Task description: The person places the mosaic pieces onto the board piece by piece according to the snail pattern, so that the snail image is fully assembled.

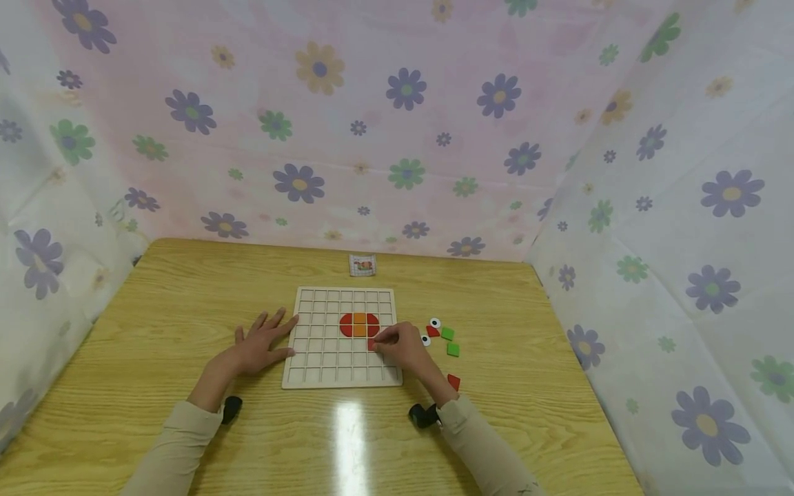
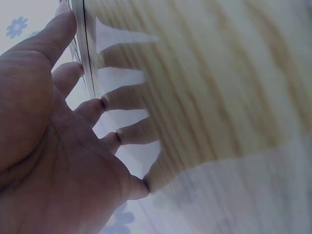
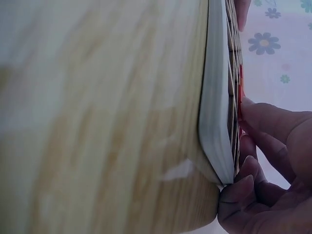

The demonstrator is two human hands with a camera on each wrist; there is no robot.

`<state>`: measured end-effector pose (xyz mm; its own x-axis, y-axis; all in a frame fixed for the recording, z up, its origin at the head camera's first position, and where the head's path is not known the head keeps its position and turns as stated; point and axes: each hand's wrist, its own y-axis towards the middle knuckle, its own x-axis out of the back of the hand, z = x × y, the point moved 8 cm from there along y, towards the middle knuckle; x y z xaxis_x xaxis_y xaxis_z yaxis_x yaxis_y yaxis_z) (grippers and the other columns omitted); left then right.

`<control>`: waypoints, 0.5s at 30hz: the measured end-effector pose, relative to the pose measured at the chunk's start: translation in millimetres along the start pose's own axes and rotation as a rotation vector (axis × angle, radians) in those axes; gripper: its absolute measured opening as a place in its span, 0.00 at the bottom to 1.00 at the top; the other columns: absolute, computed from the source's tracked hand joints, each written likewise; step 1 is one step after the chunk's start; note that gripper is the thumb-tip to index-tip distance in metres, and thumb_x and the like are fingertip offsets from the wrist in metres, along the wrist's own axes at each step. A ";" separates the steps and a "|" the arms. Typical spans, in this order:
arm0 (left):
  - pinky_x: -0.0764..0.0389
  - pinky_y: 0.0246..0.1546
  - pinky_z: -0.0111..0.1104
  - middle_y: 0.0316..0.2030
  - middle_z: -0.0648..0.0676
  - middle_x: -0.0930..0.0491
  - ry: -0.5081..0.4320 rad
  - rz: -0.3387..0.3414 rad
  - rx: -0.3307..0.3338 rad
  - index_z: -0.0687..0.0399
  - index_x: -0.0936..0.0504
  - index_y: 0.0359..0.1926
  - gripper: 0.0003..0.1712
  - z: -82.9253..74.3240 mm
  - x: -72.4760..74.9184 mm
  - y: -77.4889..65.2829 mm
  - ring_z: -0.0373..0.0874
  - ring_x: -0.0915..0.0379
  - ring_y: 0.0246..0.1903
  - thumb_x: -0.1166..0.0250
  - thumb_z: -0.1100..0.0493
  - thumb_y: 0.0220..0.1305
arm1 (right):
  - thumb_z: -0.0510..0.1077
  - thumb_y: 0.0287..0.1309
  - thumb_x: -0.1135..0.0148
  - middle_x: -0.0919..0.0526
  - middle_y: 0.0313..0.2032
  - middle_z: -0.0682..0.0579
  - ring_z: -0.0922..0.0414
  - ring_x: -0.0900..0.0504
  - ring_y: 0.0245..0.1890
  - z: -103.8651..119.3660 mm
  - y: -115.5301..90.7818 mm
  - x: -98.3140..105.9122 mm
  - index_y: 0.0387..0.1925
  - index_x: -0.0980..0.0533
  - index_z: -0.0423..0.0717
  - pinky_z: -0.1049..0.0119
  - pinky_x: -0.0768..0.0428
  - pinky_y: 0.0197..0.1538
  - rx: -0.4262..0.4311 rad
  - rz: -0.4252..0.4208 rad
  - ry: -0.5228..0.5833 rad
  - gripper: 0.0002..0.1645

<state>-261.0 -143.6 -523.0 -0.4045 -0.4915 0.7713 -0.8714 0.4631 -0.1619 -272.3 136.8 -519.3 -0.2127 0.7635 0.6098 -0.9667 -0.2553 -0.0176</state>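
A pale wooden grid board (image 1: 304, 382) lies flat on the table. Two orange squares (image 1: 360, 331) sit in its cells, with curved red pieces (image 1: 346, 326) on either side. Just below them, my right hand (image 1: 406, 348) pinches a small red tile (image 1: 371, 345) between thumb and fingertips at a cell. The right wrist view shows the thumb against red at the board's top, other fingers by its edge. My left hand (image 1: 257, 348) rests with spread fingers on the table, thumb and index finger touching the board's left edge; the left wrist view shows its empty palm (image 2: 63, 161).
Right of the board lie two round eye pieces (image 1: 435, 322), green squares (image 1: 447, 333) and red pieces (image 1: 454, 381), one partly behind the right wrist. A small picture card (image 1: 362, 265) lies beyond the board. Flowered curtains (image 1: 347, 151) surround the table (image 1: 527, 427).
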 end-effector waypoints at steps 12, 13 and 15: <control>0.69 0.59 0.81 0.79 0.70 0.57 0.006 -0.004 -0.002 0.56 0.43 0.79 0.42 -1.5 0.5 -1.5 0.78 0.69 0.75 0.38 0.46 0.73 | 0.39 0.58 0.26 0.11 0.35 0.49 0.60 0.22 0.30 1.6 -1.7 1.0 0.35 0.13 0.41 0.67 0.22 0.35 -0.022 0.015 0.031 0.05; 0.69 0.59 0.81 0.79 0.70 0.57 0.005 -0.004 -0.002 0.56 0.43 0.79 0.42 -1.5 0.5 -1.5 0.78 0.69 0.75 0.38 0.46 0.73 | 0.40 0.58 0.26 0.11 0.36 0.49 0.60 0.22 0.31 1.8 -1.5 0.9 0.35 0.12 0.41 0.67 0.22 0.36 -0.021 0.023 0.028 0.05; 0.69 0.59 0.81 0.79 0.70 0.57 0.003 -0.004 -0.001 0.57 0.43 0.79 0.41 -1.3 0.3 -1.3 0.78 0.70 0.75 0.38 0.47 0.73 | 0.41 0.58 0.26 0.11 0.37 0.49 0.60 0.21 0.32 2.2 -1.0 0.8 0.37 0.12 0.42 0.67 0.22 0.37 -0.017 0.043 0.023 0.06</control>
<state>-259.7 -143.4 -521.8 -0.3999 -0.4910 0.7740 -0.8728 0.4619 -0.1579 -271.2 136.3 -517.0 -0.2572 0.7654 0.5899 -0.9588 -0.2784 -0.0569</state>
